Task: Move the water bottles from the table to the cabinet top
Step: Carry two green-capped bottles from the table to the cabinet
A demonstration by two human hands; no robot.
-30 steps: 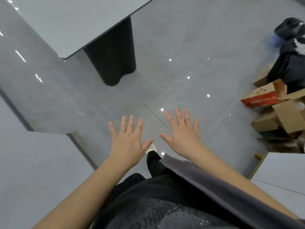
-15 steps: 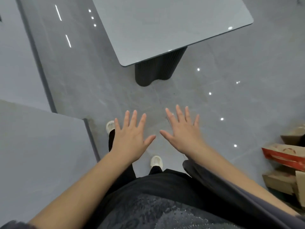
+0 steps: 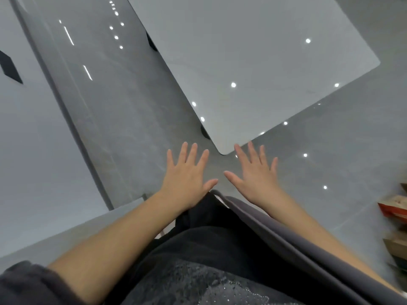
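Water bottles: none are in view, on the table [image 3: 253, 62] or elsewhere, so their location cannot be told. The left hand [image 3: 186, 172] and right hand [image 3: 256, 175] hover just short of the table's near corner, fingers spread straight, grasping nothing.

Risk: the glossy floor [image 3: 132, 128] around the table may be slick underfoot. The cardboard boxes [image 3: 394, 208], well to the right of the table, could catch a foot.

A pale flat surface [image 3: 33, 150] lies left of the table. Whether it is the cabinet top cannot be told.
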